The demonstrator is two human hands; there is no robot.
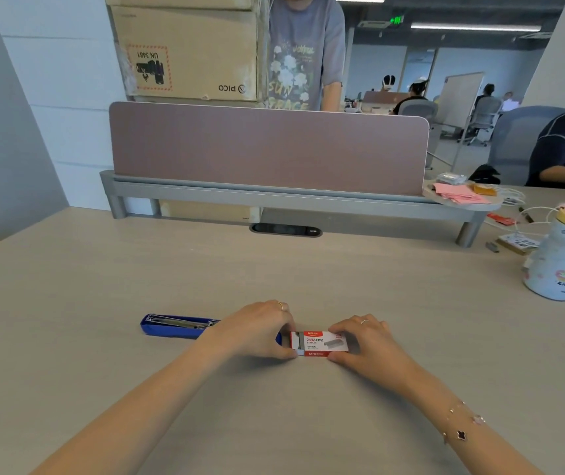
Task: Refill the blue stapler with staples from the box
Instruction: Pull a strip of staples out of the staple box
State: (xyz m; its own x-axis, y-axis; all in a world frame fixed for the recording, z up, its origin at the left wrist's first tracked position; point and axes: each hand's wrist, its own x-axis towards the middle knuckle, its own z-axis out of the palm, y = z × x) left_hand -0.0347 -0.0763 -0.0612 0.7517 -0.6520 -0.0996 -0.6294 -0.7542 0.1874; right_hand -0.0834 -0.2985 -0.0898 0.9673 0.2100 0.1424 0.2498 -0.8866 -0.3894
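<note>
A small red and white staple box (322,343) lies on the desk in front of me, held at both ends. My right hand (365,341) grips its right end. My left hand (260,329) pinches its left end, where the inner tray has slid out a little and grey staples show. The blue stapler (175,325) lies opened flat on the desk to the left, its metal staple channel facing up. My left hand covers the stapler's right part.
A pink divider panel (267,149) on a grey rail stands at the desk's far edge. A white and yellow jar (562,255) and cables sit at the right. Pink papers (459,193) lie on a small shelf. People stand and sit beyond the divider.
</note>
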